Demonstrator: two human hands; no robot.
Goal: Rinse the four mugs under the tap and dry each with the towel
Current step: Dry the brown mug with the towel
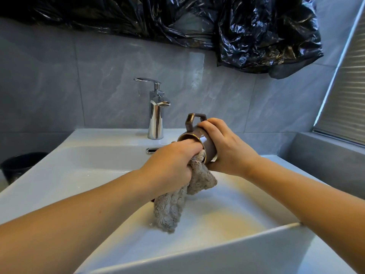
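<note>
Forearms fill the near field, entering from 7 and 5 o'clock and meeting over the sink (110, 196). At centre, toward 1 o'clock, a brown mug (205, 141) is held on its side above the basin, mouth turned left, handle uppermost. The body is clasped by the right hand (227, 147), fingers wrapped over its top. A grey towel (177, 202) is bunched in the left hand (173, 167) and pushed into the mug's mouth, the loose end hanging down to the basin floor. The mug is judged rigid, glazed, breakable and likely slick while wet; a full-body clasp, as seen, or the handle is thought safest over hard porcelain. The towel is soft and limp, best gathered in a fist. No water is seen running from the tap (157, 113) at 12 o'clock. Other mugs are not in view. Black plastic sheeting (256, 32) hangs above; a dark bin (21, 165) sits at 9 o'clock.
</note>
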